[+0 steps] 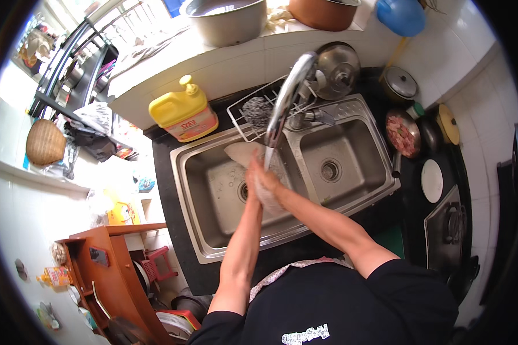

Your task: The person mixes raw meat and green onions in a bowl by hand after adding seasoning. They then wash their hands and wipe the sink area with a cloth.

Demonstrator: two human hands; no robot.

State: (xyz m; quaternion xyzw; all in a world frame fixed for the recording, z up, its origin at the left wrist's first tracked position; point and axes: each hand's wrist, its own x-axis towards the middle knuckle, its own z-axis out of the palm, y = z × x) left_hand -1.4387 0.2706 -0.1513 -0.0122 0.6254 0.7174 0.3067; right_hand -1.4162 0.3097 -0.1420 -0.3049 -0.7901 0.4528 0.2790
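My left hand (251, 174) and my right hand (268, 180) are pressed together over the left basin (211, 215) of a stainless steel double sink. Between them is a pale, wet-looking cloth (241, 153); one end spreads out beyond my fingers and another part hangs below my right hand. Motion blurs the fingers and the cloth. Water runs onto my hands from the chrome faucet (280, 101), whose spout arches directly over them. Part of the left basin's drain (243, 190) shows beside my left wrist.
Behind the sink stand a yellow detergent jug (183, 110) and a white wire rack (237, 113) holding a steel wool scourer (257, 112). The right basin (349, 148) adjoins. On the right counter are a pan of raw meat (400, 136), a white plate (431, 181) and a cleaver (446, 228).
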